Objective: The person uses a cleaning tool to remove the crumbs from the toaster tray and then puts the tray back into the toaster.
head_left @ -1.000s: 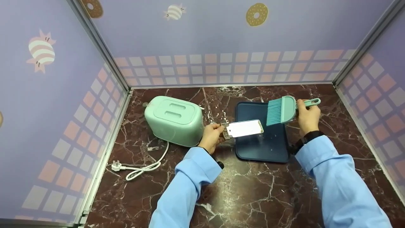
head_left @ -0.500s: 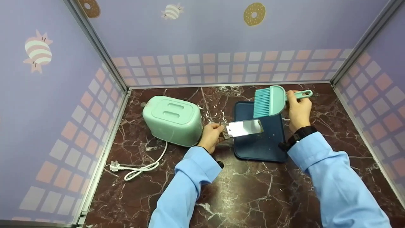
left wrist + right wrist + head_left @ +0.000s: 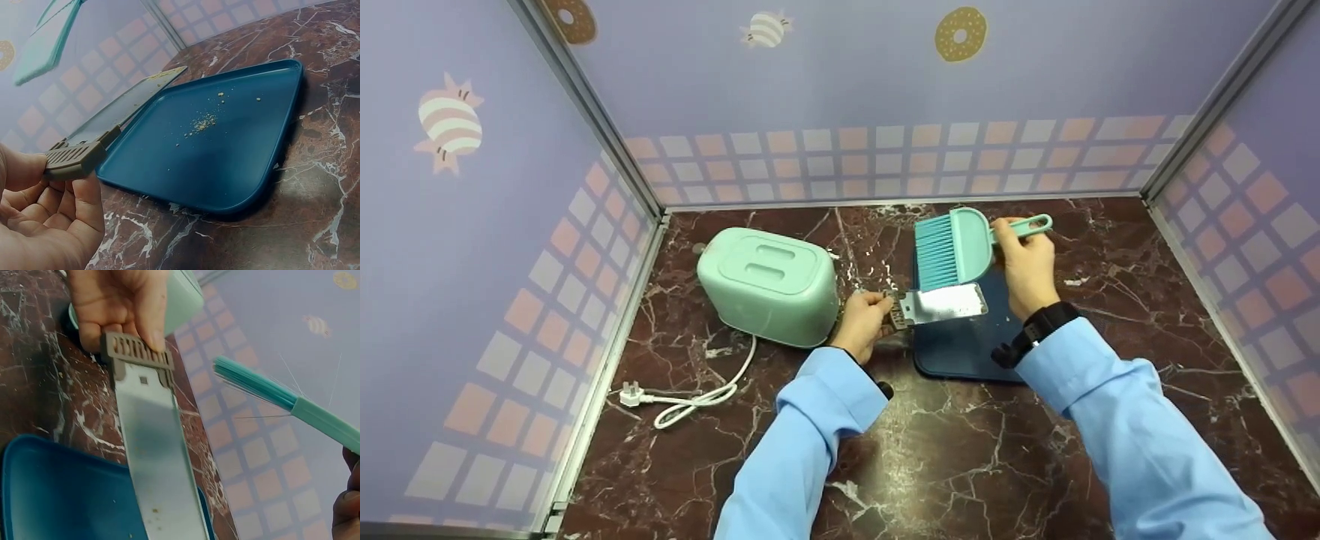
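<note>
Head view, left hand: pinching crumb tray above blue tray.
Right hand: gripping brush by handle.
Crumbs: on both; sweeping-off apparently in hand.
Bristles: probably need lowering onto crumb tray.

Crumbs on the blue tray

So the left hand pinches the brown grip of a flat metal plate, held alongside the tray's rim with crumbs on its far end. Most crumbs lie mid-tray, a few strays around them. Blurry teal brush hangs beyond the tray. Veined tabletop under it, checked wall behind.
</note>
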`<state>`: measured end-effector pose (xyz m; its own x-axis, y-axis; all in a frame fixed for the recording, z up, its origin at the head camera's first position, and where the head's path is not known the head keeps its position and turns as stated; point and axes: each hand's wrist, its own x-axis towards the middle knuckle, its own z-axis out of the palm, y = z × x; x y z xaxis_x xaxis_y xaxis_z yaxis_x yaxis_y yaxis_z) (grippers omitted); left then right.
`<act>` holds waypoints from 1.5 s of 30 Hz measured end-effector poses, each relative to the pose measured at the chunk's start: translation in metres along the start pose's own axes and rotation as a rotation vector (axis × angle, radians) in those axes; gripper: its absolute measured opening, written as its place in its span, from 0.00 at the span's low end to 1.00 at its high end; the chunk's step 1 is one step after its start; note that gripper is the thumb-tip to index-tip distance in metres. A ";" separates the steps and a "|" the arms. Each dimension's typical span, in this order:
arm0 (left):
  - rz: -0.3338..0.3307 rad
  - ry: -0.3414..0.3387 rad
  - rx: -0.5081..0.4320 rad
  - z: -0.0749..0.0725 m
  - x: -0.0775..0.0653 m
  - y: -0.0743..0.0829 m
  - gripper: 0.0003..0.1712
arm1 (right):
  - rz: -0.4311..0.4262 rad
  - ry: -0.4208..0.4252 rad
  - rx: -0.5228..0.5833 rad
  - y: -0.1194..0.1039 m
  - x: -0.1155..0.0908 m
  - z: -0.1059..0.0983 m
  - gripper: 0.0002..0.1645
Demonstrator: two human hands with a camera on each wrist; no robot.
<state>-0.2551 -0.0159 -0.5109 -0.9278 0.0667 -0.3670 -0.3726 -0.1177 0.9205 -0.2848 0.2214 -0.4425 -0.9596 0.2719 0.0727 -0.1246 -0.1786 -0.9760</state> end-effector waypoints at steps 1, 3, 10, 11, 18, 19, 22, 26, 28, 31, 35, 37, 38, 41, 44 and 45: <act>-0.003 -0.001 0.005 0.000 -0.001 0.000 0.23 | -0.003 -0.012 -0.015 0.001 -0.002 0.002 0.18; -0.007 -0.001 0.017 -0.001 -0.001 0.000 0.23 | -0.015 -0.031 -0.049 0.003 -0.005 0.005 0.18; -0.002 0.004 0.018 0.000 -0.001 0.000 0.22 | 0.003 -0.087 -0.085 0.015 -0.014 0.010 0.19; -0.003 0.005 0.020 0.000 -0.001 0.000 0.22 | 0.007 -0.093 -0.091 0.017 -0.015 0.010 0.19; -0.003 0.011 0.001 0.000 0.000 -0.001 0.22 | 0.024 -0.135 -0.188 0.033 -0.019 0.006 0.24; 0.001 0.011 0.002 0.000 0.000 -0.001 0.21 | 0.029 -0.143 -0.202 0.034 -0.019 0.005 0.25; 0.004 0.009 -0.008 -0.001 0.000 -0.001 0.22 | 0.042 -0.156 -0.229 0.035 -0.020 0.001 0.24; 0.001 0.003 -0.012 -0.002 -0.001 -0.001 0.23 | 0.056 -0.166 -0.254 0.028 -0.024 -0.006 0.23; 0.000 0.006 -0.014 -0.003 0.000 -0.002 0.24 | 0.059 -0.170 -0.258 0.022 -0.027 -0.009 0.23; -0.006 0.012 -0.010 -0.004 0.000 -0.002 0.26 | 0.059 -0.167 -0.260 0.016 -0.030 -0.015 0.23; -0.008 0.015 -0.012 -0.005 0.001 -0.003 0.26 | 0.064 -0.145 -0.244 0.015 -0.028 -0.026 0.22; -0.003 0.015 -0.015 -0.005 0.001 -0.002 0.25 | 0.070 -0.123 -0.236 0.016 -0.026 -0.032 0.21; 0.000 0.015 -0.016 -0.006 0.001 -0.003 0.25 | 0.076 -0.113 -0.234 0.017 -0.025 -0.035 0.20; 0.005 0.013 -0.019 -0.007 0.000 -0.002 0.24 | 0.085 -0.087 -0.218 0.019 -0.022 -0.043 0.21; 0.006 0.013 -0.027 -0.007 0.001 -0.003 0.23 | 0.076 -0.074 -0.216 0.021 -0.020 -0.050 0.23; 0.006 0.013 -0.028 -0.008 0.001 -0.003 0.23 | 0.075 -0.069 -0.206 0.022 -0.019 -0.052 0.23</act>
<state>-0.2548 -0.0232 -0.5152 -0.9300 0.0535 -0.3637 -0.3676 -0.1461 0.9184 -0.2559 0.2611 -0.4755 -0.9801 0.1986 0.0057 -0.0052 0.0030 -1.0000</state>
